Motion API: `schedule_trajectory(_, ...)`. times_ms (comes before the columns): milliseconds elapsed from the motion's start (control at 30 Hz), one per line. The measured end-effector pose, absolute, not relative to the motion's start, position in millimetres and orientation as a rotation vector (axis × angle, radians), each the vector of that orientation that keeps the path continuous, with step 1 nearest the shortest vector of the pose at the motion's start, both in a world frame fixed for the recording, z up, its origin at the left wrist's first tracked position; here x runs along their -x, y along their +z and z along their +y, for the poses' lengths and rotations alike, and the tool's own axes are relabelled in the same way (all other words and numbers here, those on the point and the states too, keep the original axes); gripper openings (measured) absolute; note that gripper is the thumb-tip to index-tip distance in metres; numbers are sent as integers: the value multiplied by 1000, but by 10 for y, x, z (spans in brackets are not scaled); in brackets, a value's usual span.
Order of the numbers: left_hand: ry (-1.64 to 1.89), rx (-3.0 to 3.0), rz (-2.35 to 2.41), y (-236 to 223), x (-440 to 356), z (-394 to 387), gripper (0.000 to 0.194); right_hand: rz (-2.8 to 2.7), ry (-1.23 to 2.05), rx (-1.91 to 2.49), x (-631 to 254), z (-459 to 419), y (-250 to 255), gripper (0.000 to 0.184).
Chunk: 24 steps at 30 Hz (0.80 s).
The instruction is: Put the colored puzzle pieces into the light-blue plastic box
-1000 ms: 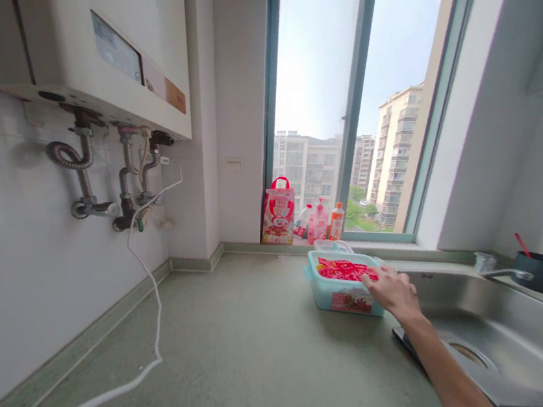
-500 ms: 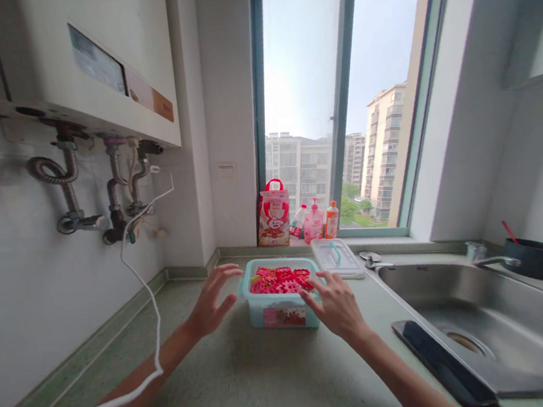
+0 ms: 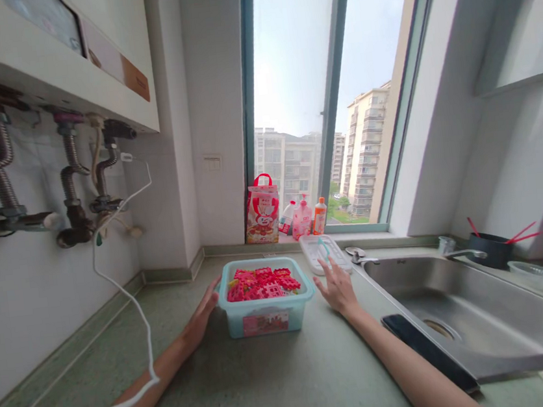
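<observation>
A light teal plastic tub (image 3: 263,305) stands on the counter, filled with red and pink interlocking plastic pieces (image 3: 261,284) and a little yellow among them. My left hand (image 3: 203,317) is at the tub's left side with its fingers stretched out; the fingertips reach the rim, though whether they press on it I cannot tell. On the other side, my right hand (image 3: 338,287) hovers just off the tub's right edge, open, fingers spread and nothing in them. Behind that hand lies a clear lid (image 3: 312,251) with a teal handle.
A steel sink (image 3: 407,279) with a tap is at the right, and a black phone-like slab (image 3: 428,352) lies along its near edge. A red bag (image 3: 263,214) and several bottles (image 3: 301,218) line the windowsill. A white cable (image 3: 149,348) hangs across my left forearm.
My right hand has moved off the tub's contents to outside its right edge. My left hand has come in against the tub's left side. The view has shifted right.
</observation>
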<state>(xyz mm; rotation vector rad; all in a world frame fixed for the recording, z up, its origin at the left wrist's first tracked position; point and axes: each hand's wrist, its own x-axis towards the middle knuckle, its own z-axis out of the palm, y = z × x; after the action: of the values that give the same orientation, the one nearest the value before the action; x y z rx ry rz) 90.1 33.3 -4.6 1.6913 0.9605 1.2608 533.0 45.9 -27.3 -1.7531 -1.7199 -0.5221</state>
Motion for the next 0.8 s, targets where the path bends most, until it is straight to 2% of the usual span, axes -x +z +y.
schedule_trajectory(200, 1180, -1686, 839, 9, -896, 298, 84, -1529, -515, 2143, -5516, 1021, -141, 55)
schedule_trajectory(367, 1231, -1759, 830, -4, -877, 289, 86, -1533, -439, 2182, -5498, 1285, -99, 50)
schedule_trajectory(633, 1289, -1986, 837, 70, -951, 73, 109, -1505, -410, 1749, -5356, 891, -31, 55)
schedule_trajectory(700, 1305, -1946, 838, 98, -997, 41, 107, -1431, -319, 1586, -5275, 748, 81, 51)
schedule_trajectory(800, 1363, -1892, 889, 140, -1047, 37, 91, -1263, -228, 1449, -5181, 617, 403, 43)
